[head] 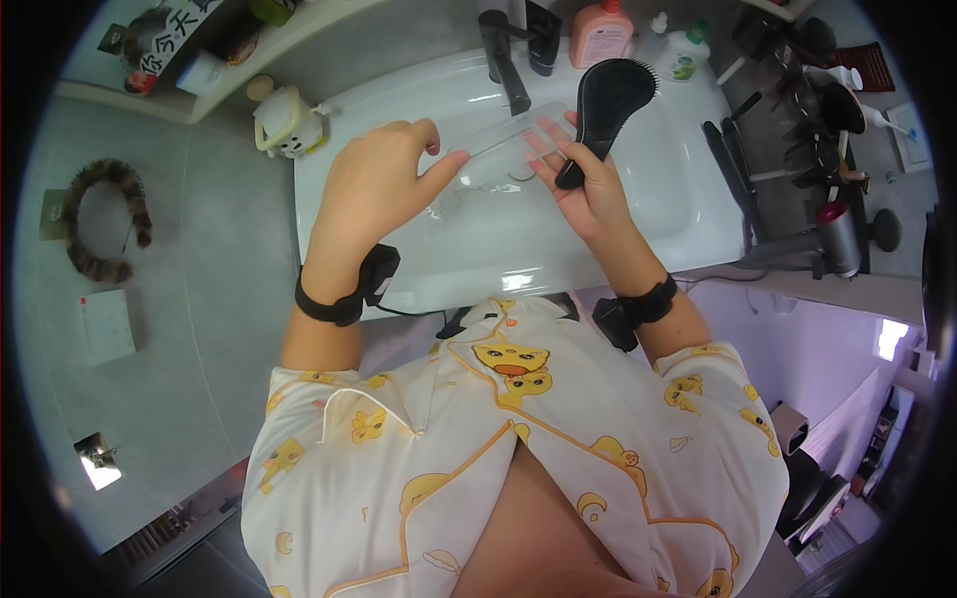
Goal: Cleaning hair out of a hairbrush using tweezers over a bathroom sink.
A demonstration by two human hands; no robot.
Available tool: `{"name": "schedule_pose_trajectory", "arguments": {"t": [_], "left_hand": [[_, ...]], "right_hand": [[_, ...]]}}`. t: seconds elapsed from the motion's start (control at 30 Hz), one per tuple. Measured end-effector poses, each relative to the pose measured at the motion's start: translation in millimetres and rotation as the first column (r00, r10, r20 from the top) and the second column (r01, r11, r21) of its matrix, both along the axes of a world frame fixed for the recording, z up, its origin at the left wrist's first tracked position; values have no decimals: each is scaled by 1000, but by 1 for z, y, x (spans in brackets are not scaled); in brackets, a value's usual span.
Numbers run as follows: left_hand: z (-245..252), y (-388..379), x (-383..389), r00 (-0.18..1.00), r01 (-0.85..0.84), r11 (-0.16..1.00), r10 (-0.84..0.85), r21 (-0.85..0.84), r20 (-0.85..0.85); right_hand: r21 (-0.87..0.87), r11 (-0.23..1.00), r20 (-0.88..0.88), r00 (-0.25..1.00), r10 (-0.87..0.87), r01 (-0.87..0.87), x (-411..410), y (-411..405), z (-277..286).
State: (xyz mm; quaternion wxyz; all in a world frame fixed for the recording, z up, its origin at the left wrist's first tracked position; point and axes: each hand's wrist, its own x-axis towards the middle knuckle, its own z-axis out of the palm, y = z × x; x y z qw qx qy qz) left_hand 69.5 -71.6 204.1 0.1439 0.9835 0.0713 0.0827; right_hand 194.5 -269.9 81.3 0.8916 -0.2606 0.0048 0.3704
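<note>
My right hand holds a black hairbrush by its short handle, with the bristles facing right. The fingers of that hand also lie behind a clear plastic case that reaches left over the washbasin. My left hand hovers above the basin's left side, thumb and index finger apart. Its thumb tip is at the left end of the case; whether it touches is unclear. The other left fingers are hidden under the hand. Below the case, the clear patch in the basin is hard to make out.
A black faucet rises at the basin's back, beside a black tube, a pink pump bottle and a white bottle. A cartoon holder stands left. Right are a hair straightener and hair dryer.
</note>
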Motion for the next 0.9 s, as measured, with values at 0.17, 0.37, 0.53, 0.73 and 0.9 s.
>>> {"name": "schedule_pose_trajectory", "arguments": {"t": [0.17,0.37,0.53,0.73,0.9], "left_hand": [[-19,0,-5,999,7,983,-16,-182,-49],[-27,-6,-6,997,12,971,6,-238,74],[-32,-17,-7,977,-84,956,135,-280,168],[-46,-18,-2,934,-153,860,287,-487,212],[-63,-3,3,940,-175,777,315,-605,133]], "right_hand": [[16,1000,14,1000,-7,6,-3,0,5],[34,999,15,999,-42,41,-2,-1,6],[45,997,9,998,-56,55,-6,-2,11],[52,995,-29,996,-79,81,-12,1,13],[47,997,-24,998,-63,64,-14,0,13]]}}
